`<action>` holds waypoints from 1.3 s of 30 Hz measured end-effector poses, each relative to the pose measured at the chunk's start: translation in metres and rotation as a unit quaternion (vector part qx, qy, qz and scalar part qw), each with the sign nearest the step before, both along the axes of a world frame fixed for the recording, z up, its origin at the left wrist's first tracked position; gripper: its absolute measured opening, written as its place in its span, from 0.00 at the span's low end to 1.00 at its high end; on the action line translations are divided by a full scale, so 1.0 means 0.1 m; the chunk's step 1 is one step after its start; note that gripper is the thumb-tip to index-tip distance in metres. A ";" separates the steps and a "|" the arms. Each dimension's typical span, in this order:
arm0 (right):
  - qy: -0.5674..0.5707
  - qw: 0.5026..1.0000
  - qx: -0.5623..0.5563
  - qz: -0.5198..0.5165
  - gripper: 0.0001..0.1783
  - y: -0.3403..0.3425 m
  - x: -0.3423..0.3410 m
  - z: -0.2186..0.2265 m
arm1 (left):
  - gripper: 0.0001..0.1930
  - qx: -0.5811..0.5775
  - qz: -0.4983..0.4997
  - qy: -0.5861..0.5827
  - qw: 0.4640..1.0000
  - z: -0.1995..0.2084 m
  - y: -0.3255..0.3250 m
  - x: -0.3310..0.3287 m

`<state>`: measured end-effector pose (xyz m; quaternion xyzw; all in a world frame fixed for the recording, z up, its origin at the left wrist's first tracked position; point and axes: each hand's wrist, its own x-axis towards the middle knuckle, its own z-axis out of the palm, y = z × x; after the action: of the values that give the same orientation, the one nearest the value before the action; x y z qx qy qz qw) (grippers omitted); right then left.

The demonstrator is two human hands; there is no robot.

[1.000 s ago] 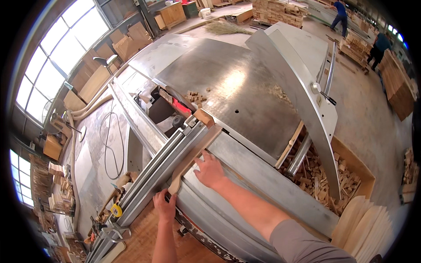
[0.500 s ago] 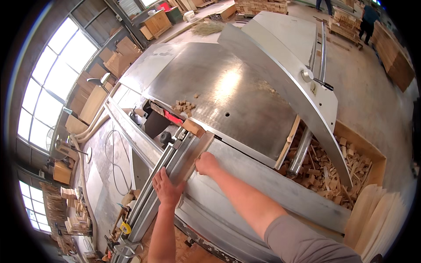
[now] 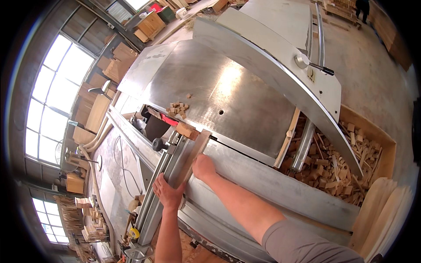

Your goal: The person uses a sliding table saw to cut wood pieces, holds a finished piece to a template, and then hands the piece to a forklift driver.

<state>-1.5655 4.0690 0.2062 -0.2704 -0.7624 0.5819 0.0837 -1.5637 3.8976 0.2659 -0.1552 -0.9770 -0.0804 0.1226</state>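
A long, narrow wooden board (image 3: 195,151) lies along an aluminium fence (image 3: 173,163) on a grey metal sliding table. My right hand (image 3: 204,167) is closed at the board's right edge, its fingers curled against the wood and partly hidden. Nearer to me, my left hand (image 3: 169,192) rests over the fence by the board's near end, fingers stretched and thumb apart. A small wooden block (image 3: 187,130) sits by the board's far end, beside a red part (image 3: 168,119). Several small offcuts (image 3: 177,108) lie just beyond, on the steel tabletop (image 3: 193,79).
A long pale guard arm (image 3: 280,74) with a lever (image 3: 322,68) crosses above the tabletop. At right stands a wooden bin (image 3: 388,153) full of offcuts, near pale boards (image 3: 377,210). A black knob (image 3: 158,144) sticks out left of the fence. A person (image 3: 362,9) stands far off.
My view has shifted and turned slightly. Both hands keep about the same places along the board and fence.
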 end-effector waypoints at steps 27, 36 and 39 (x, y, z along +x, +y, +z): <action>-0.141 0.979 0.006 0.148 0.13 0.25 -0.27 0.02 | 0.46 0.000 0.016 0.012 1.000 -0.10 0.06 0.00; -0.116 0.990 0.014 0.083 0.16 0.14 -0.39 -0.12 | 0.46 0.004 0.017 0.018 1.000 -0.17 0.10 -0.19; -0.075 0.986 0.045 0.143 0.18 0.14 -0.39 0.00 | 0.45 -0.004 0.032 0.016 0.999 -0.19 -0.01 -0.21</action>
<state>-1.6049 4.0826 0.2062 -0.1978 -0.8227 0.5309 -0.0460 -1.5849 3.8964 0.2473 -0.1251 -0.9797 -0.0705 0.1397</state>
